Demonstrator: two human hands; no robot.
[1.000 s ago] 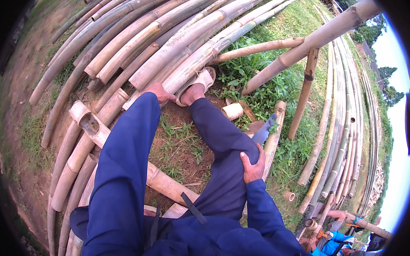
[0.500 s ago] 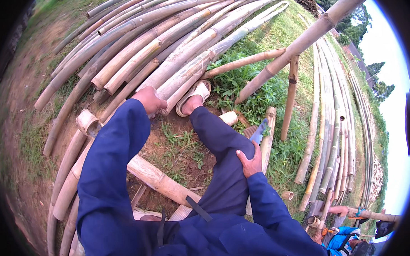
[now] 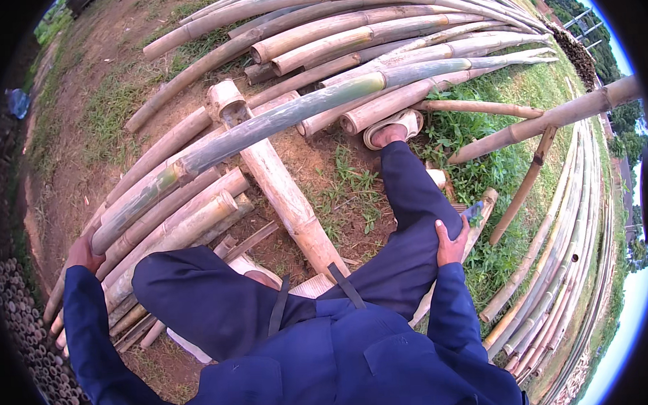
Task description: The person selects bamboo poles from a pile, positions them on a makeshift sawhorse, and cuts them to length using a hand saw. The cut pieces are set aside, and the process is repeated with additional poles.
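My left hand is closed around the near end of a long bamboo pole with green-grey patches. The pole runs from my left up to the far right, crossing a thick notched bamboo piece near its cut-out end. Some of the left fingers are hidden behind the pole's end. On my right knee rests my right hand, empty, thumb and fingers apart. Just beyond it, part of a blue-grey saw blade shows beside an upright-looking bamboo piece.
Shorter bamboo lengths lie under and beside the pole at left. A large stack of poles spreads across the far side. A slanted bamboo support stands at right, with more long poles beyond. Cut bamboo ends are stacked at far left.
My left hand has gone from the far pole ends to the left, onto one pole's end. That pole now crosses the notched piece. The view has turned left; my right hand stays on the knee.
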